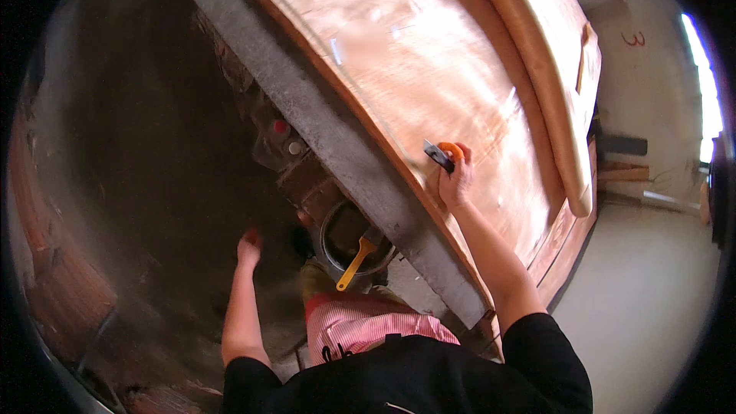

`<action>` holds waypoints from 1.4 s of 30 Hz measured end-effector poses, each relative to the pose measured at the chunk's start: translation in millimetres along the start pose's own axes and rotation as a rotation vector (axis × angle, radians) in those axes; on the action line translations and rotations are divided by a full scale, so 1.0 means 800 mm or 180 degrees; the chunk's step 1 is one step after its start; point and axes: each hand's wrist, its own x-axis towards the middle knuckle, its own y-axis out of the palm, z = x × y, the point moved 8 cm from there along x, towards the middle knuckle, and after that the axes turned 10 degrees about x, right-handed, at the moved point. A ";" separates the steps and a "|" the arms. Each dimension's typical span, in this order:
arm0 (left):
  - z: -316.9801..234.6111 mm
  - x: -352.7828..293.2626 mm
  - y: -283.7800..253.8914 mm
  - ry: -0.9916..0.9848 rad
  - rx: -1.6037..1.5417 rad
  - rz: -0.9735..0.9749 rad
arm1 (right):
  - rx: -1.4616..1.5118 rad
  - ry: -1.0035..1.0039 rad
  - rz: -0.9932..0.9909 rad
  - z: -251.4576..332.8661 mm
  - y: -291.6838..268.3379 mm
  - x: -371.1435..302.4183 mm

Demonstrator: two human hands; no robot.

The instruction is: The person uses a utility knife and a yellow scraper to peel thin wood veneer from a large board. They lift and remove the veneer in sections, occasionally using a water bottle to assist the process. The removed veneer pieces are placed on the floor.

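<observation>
My right hand [455,181] is closed around an orange-and-black hand tool [440,155] with a pale metal end; its exact kind does not show. The tool is over the near edge of a large, smooth wood sheet [429,77], and I cannot tell whether it touches it. Small pale strips [336,51] lie on the sheet. My left hand [249,248] hangs low on the left, away from the sheet, its fingers curled in and nothing visible in them. Detail in those fingers is faint.
A grey ledge [307,100] runs diagonally along the sheet. Below it, a yellow-handled brush [356,263] rests across a round bucket [330,241]. A red-capped container [280,127] stands nearby. A rolled sheet [537,54] lies on the wood's far side. Reddish-brown boards [69,295] are at lower left.
</observation>
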 end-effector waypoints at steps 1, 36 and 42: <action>0.017 -0.021 -0.007 0.0168 0.0392 -0.0231 | 0.0022 0.0043 -0.0029 0.002 -0.004 0.003; -0.490 -0.624 0.514 0.4377 0.2246 0.0130 | 0.3289 0.4603 -0.1659 -0.171 -0.410 -0.962; -0.476 -0.588 0.609 0.4847 0.3681 -0.1324 | 0.2432 0.4342 -0.1605 -0.204 -0.443 -1.023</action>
